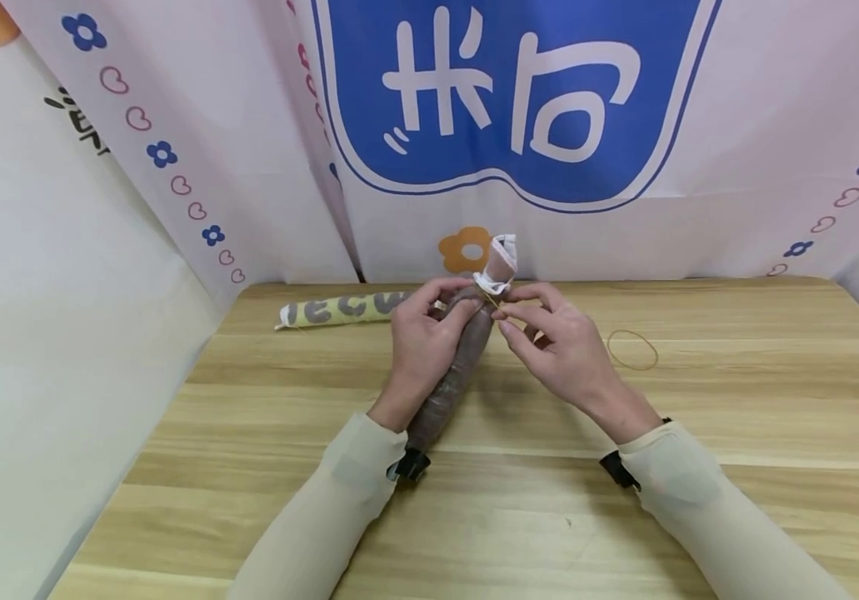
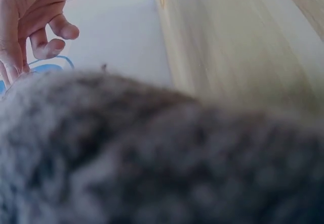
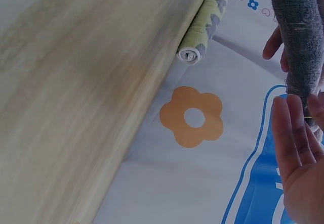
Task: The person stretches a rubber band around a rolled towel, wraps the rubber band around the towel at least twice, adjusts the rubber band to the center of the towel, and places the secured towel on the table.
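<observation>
A long grey-brown rolled towel (image 1: pixel 447 392) slants up from the table between both forearms, its white-edged end (image 1: pixel 502 260) pointing toward the backdrop. My left hand (image 1: pixel 423 340) grips the roll just below that end, thumb across its front. Fingers of my right hand (image 1: pixel 567 346) pinch a thin yellowish rubber band (image 1: pixel 491 300) at the roll's neck. In the right wrist view the band shows as a thin line across the fuzzy grey towel (image 3: pixel 299 37), beside the fingers. The blurred towel (image 2: pixel 152 158) fills the lower left wrist view.
Behind my left hand lies another rolled towel (image 1: pixel 342 309), yellow with grey letters. A loose rubber band (image 1: pixel 632 349) rests on the wooden table (image 1: pixel 519 517) right of my right hand. A printed backdrop (image 1: pixel 279 200) hangs along the table's far edge.
</observation>
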The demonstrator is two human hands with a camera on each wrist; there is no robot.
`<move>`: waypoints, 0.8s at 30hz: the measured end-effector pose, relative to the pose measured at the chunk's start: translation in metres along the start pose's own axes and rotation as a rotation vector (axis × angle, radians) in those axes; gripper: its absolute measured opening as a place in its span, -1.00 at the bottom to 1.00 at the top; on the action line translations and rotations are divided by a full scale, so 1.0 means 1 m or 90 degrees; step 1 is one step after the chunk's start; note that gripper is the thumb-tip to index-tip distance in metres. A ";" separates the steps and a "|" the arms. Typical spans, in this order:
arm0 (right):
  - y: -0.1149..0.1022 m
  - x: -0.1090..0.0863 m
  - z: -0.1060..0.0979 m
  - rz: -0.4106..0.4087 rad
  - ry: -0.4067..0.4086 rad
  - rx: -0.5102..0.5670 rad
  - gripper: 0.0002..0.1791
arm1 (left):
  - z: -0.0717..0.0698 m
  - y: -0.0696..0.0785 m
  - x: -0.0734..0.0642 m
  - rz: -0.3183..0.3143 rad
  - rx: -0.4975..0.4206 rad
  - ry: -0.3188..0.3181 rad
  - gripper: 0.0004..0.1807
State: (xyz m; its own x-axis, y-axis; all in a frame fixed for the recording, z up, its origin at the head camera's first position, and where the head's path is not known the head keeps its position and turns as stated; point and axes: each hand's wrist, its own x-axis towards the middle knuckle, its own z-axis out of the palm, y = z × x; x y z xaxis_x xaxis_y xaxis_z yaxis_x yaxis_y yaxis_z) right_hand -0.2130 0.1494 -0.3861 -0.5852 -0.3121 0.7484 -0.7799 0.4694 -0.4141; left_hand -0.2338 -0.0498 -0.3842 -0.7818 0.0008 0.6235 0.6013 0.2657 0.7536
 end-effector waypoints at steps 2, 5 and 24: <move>0.000 0.000 0.000 -0.002 0.005 0.003 -0.81 | 0.000 0.001 0.000 -0.005 0.002 -0.002 -0.81; 0.000 0.000 0.001 -0.007 0.014 0.007 -0.79 | 0.000 0.002 0.000 -0.012 0.003 -0.005 -0.80; 0.000 -0.001 0.003 -0.002 0.063 0.012 -0.72 | 0.005 0.004 -0.004 -0.062 -0.060 -0.022 -0.80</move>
State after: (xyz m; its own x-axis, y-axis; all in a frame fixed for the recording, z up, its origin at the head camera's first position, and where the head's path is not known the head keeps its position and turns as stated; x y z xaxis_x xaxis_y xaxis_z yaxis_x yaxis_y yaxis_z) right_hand -0.2128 0.1477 -0.3886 -0.5593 -0.2300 0.7964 -0.7860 0.4524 -0.4213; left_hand -0.2295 -0.0439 -0.3851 -0.8413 0.0124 0.5404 0.5339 0.1748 0.8273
